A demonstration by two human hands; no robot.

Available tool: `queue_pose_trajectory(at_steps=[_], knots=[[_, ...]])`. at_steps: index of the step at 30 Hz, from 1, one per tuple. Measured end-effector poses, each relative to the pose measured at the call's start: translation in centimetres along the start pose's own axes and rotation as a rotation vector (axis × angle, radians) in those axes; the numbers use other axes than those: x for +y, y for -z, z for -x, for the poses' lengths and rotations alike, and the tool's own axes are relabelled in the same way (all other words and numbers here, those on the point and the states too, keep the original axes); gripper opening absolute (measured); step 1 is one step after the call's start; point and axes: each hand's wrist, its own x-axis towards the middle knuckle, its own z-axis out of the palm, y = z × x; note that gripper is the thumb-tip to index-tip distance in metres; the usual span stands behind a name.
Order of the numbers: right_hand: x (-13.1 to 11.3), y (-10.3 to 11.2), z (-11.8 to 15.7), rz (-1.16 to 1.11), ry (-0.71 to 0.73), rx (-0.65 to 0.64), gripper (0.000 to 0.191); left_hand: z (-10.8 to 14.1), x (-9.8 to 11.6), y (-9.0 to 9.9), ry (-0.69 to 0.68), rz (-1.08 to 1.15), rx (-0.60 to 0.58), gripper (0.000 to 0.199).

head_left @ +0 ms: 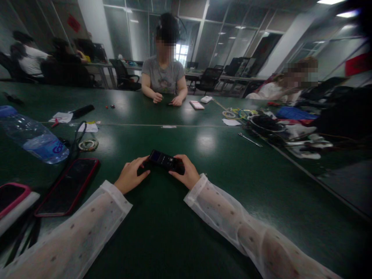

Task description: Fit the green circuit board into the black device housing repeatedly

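A slim black handheld device with a small screen and buttons [162, 159] is at the middle of the green table, tilted slightly down to the right. Its right end sits between the thumb and fingers of my right hand [187, 170], which is closed on it. My left hand [132, 175] is at the other end, fingertips touching or just behind the device's left edge. The left thumb is stretched out, apart from the device. Some left fingertips are hidden. Sheer white dotted sleeves cover both forearms.
On the left lie a red-edged phone [71, 186], a pink-edged phone [13, 197], a water bottle [40, 141] and a coiled bracelet [88, 145]. A wrench [250, 140] and tangled cables [264, 122] are to the right. Opposite sits a person [164, 73] near another phone [197, 105].
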Motion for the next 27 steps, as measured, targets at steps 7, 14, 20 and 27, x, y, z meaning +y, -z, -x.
queue_pose_trajectory(at_steps=[7,14,20,27], knots=[[-0.11,0.2,0.01,0.01,-0.029,0.002,0.048,-0.09,-0.25,-0.04,0.01,0.048,0.031,0.047],[0.26,0.17,-0.08,-0.03,-0.092,0.012,0.048,-0.16,-0.22,0.03,0.036,0.085,0.04,0.037],[0.48,0.03,-0.07,-0.064,-0.115,0.035,0.049,-0.03,0.14,0.33,0.047,0.088,0.034,0.035],[0.48,-0.08,-0.1,-0.096,-0.127,0.064,0.049,-0.01,0.44,0.4,0.081,0.093,0.039,0.034]])
